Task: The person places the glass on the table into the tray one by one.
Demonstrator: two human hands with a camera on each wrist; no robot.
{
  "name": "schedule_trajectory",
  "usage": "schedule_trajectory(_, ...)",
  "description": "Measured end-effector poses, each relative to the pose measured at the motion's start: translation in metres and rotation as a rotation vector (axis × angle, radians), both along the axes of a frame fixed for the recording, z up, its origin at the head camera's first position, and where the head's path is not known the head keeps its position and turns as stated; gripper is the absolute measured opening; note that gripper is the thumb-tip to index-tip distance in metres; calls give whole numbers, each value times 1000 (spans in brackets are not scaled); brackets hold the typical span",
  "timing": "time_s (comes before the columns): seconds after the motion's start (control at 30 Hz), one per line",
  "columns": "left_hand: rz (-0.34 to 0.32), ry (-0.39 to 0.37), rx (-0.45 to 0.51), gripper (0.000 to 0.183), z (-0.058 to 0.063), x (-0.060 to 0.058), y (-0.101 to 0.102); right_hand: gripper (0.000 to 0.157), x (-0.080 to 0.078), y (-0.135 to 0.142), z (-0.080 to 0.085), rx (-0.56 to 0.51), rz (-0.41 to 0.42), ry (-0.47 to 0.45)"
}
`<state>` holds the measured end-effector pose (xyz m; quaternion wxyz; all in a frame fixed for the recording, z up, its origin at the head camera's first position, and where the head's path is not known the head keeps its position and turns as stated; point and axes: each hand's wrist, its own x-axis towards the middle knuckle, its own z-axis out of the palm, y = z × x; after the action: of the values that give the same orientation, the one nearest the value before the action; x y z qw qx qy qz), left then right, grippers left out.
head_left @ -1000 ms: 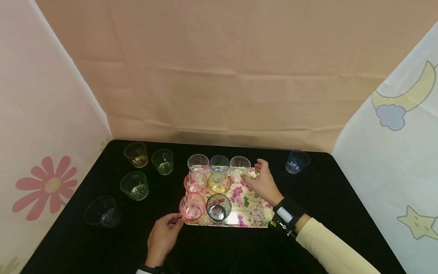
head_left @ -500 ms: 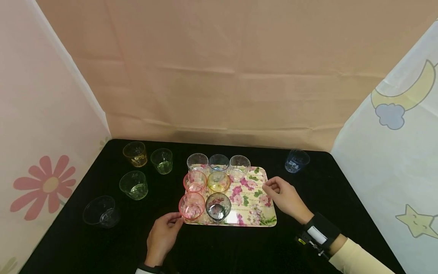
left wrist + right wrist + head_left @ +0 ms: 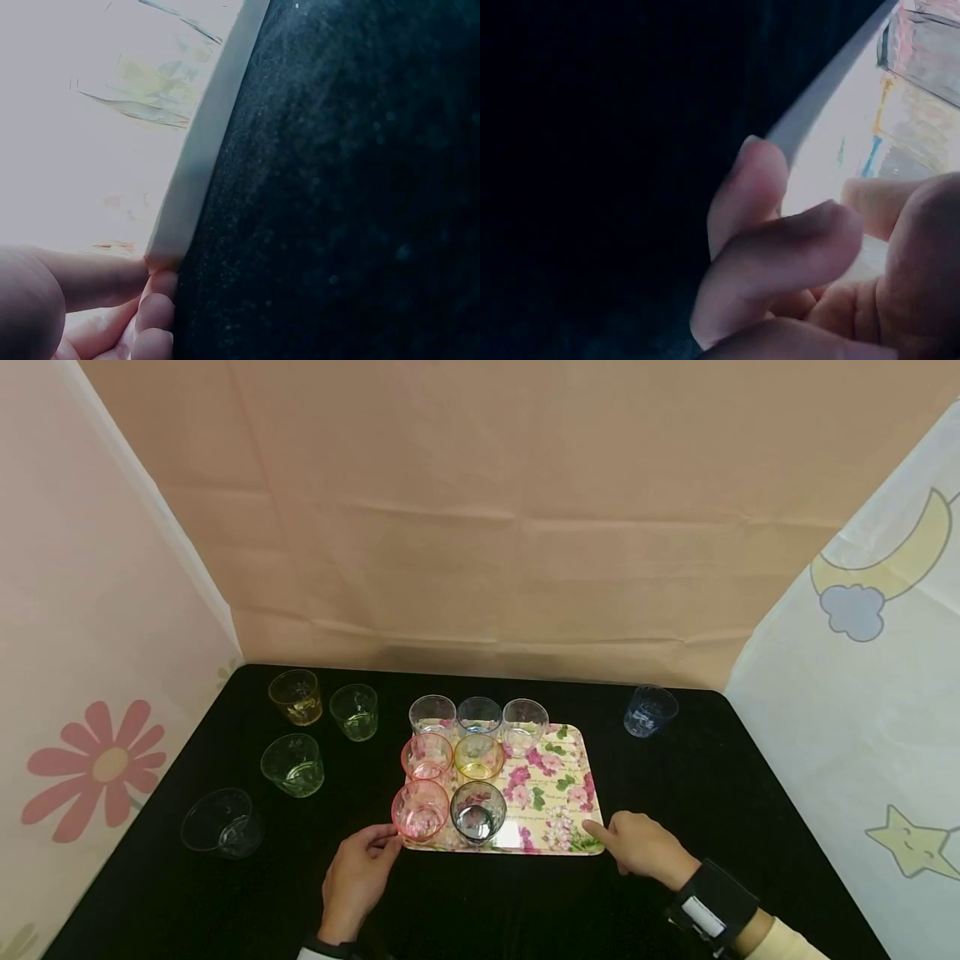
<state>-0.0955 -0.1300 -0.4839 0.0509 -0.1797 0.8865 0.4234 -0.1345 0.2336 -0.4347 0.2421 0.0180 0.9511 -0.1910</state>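
Hands [image 3: 358, 878] [image 3: 643, 845] at tray [image 3: 547, 793]; left wrist shows (apparent) pinch.

Right hand [image 3: 641, 845]: bare. Right wrist unit: wide black wristband [image 3: 723, 895], fitted with a white rectangular label [image 3: 702, 916]. Small dark hardware shows along the band's lower side; its detail is indistinct. Right forearm: plain pale-yellow fabric sleeve [image 3: 789, 941], ending behind the band. Left hand [image 3: 358, 883]: bare. Left wrist: black band [image 3: 334, 948] with white patch [image 3: 312, 954], partly out of frame.
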Motion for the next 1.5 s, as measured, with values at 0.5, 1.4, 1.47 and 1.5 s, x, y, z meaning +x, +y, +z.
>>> schedule_trajectory(0.5,-4,-12,5,29,1,1,-1,35,8,-3,-15,-7,13,-5)
schedule_trajectory(1.4,125,245,261,30,31,7,-17,34,3,1,-22,-53,-16,-49)
schedule_trajectory(1.47,155,302,256,29,40,9,-22,35,3,2,-22,-53,-18,-51)
schedule_trajectory(1.5,172,340,253,29,44,10,-26,34,4,2,-22,-52,-17,-49)
